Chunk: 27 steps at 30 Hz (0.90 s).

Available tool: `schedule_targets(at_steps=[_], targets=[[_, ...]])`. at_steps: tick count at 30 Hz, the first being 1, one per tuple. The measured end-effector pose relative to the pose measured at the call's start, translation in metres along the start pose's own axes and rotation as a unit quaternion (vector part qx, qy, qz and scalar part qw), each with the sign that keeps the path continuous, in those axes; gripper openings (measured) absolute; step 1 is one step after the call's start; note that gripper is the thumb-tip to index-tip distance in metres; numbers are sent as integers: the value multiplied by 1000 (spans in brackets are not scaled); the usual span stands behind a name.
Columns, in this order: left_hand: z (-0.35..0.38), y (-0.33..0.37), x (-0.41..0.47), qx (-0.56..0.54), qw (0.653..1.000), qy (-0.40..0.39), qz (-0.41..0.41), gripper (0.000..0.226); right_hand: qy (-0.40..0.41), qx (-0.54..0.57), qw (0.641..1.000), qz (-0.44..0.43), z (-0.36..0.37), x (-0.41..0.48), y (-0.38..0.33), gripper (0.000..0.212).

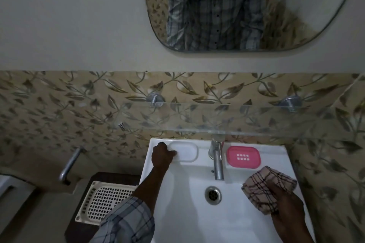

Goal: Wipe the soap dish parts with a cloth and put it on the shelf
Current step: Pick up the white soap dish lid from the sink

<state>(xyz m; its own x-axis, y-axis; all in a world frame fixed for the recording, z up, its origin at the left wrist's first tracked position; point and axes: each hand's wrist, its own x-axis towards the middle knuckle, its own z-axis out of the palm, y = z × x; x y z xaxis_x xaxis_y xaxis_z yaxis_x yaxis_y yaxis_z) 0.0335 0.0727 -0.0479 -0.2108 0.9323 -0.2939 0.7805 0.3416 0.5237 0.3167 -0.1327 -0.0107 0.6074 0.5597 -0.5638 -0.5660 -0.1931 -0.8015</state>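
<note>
A white soap dish base point(185, 151) lies on the sink's back ledge, left of the tap. My left hand point(162, 154) grips its left end, thumb over the near rim. The pink slotted insert point(243, 156) rests on the ledge right of the tap. My right hand point(284, 203) holds a bunched checked cloth point(264, 187) over the sink's right rim. A clear glass shelf point(227, 122) on metal brackets hangs on the wall just above the sink.
The white sink point(187, 213) has a chrome tap point(217, 159) at the back centre and a drain point(213, 195). A cream perforated basket point(102, 201) sits on a dark stool at the left. A metal bar point(70, 165) sticks out of the tiled wall. A mirror point(237, 5) hangs above.
</note>
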Motion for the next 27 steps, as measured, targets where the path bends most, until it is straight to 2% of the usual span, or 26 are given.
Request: schedule_targets(at_steps=[3, 5, 7, 9, 12, 15, 18, 22, 24, 27], targets=[[-1, 0, -5, -98, 992, -32, -66, 25, -16, -9, 1000, 4, -2, -4, 0, 28], [0, -3, -10, -218, 969, -47, -104, 21, -29, -9, 1000, 6, -2, -7, 2, 26], [0, -9, -20, -278, 949, -80, -126, 17, -28, -3, 1000, 11, 1, -7, 5, 29], [2, -20, -30, -309, 934, -107, -141, 20, -18, -4, 1000, 11, 4, -7, 9, 31], [2, -32, -50, -340, 926, -95, -133, 31, -6, 0, 1000, 21, 8, -9, 13, 35], [-2, -38, -68, -342, 931, -76, -100, 35, 1, 9, 1000, 28, 13, -14, 15, 39], [-9, -37, -83, -310, 949, -37, -47, 22, 0, 9, 1000, 27, 17, -19, 16, 43], [-19, -36, -97, -186, 975, 61, 105, 12, -3, 31, 999, 38, 21, -23, 17, 45], [-24, -35, -105, -159, 967, 101, 171, 12, -4, 41, 998, 48, 22, -25, 19, 44], [-25, -34, -116, -143, 953, 115, 240, 20, -1, 48, 997, 55, 20, -28, 21, 45]])
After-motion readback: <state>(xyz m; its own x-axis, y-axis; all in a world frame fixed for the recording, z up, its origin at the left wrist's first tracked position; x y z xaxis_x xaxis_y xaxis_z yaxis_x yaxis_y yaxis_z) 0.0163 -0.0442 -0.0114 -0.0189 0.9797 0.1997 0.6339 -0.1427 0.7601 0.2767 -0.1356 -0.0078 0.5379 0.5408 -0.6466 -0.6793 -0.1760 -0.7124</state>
